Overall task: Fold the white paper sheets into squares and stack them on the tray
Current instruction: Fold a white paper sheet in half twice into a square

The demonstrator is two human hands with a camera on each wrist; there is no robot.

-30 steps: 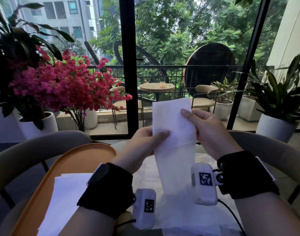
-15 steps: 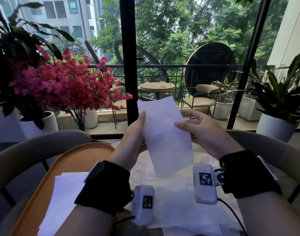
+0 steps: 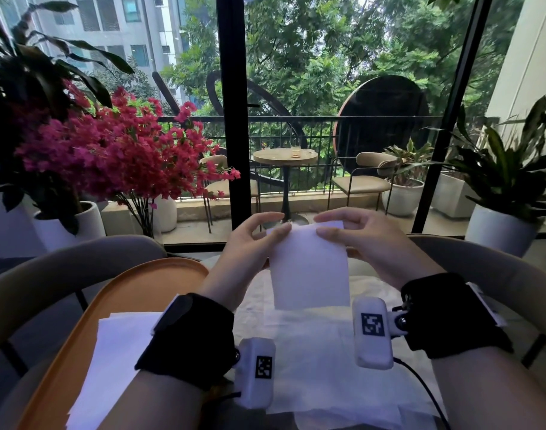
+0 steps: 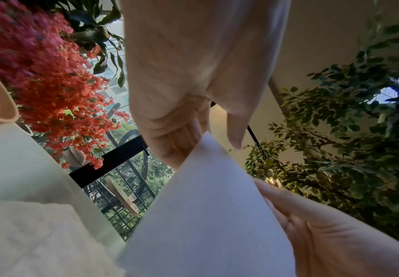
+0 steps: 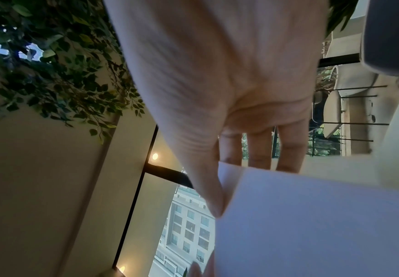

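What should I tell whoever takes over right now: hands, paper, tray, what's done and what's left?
Left hand: pinches the top left corner of the folded sheet.
Right hand: pinches its top right corner.
The sheet hangs in the air above the table, between both hands, folded to a near-square rectangle.
Orange tray, at the left: white paper already lies on it.
Unfolded sheets lie on the table under the wrists.
Left to do: finish this fold, stack it on the tray, then fold the rest.
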